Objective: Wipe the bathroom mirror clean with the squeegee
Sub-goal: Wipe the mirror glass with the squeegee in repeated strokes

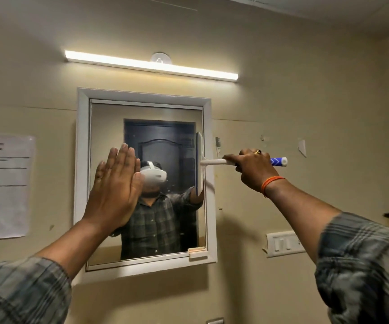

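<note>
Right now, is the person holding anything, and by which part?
The right hand grips the squeegee by its handle, blade at the mirror's right edge. The left hand is flat and open, holding nothing.

the left hand is covering part of the mirror and its reflection. the right hand is hiding the middle of the squeegee handle. print on the paper notice is looking too blurry to read, and its left edge is getting cut off.
</note>
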